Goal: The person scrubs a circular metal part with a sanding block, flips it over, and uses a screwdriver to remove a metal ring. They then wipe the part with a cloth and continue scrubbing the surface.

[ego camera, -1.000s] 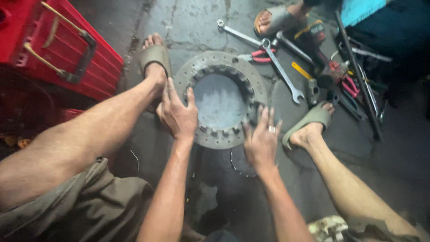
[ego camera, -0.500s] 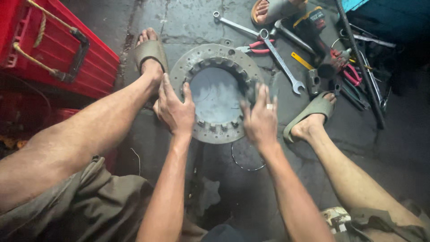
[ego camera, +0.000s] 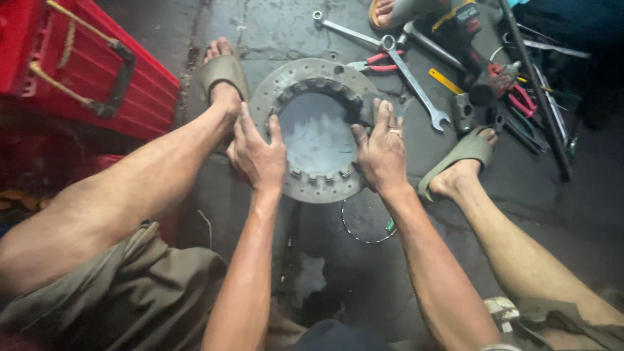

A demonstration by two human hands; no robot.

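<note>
A round grey metal disc [ego camera: 305,81] with a toothed inner ring and a smooth centre lies flat on the concrete floor between my feet. My left hand [ego camera: 258,151] rests on its left rim, fingers spread over the inner teeth. My right hand [ego camera: 381,146], with a ring on one finger, grips the disc's right side, fingers reaching over the inner ring. Neither hand lifts it; both press on it. My sandalled feet flank the disc at the left [ego camera: 222,73] and the right [ego camera: 463,156].
A red crate [ego camera: 78,71] with a handle stands at the upper left. Spanners [ego camera: 416,84], red-handled pliers [ego camera: 374,63] and other tools lie scattered at the upper right. A thin wire ring [ego camera: 365,229] lies below the disc. Another person's foot [ego camera: 390,12] shows at the top.
My right hand has moved up from the disc's lower right edge onto its right side. The left hand has stayed on the left rim.
</note>
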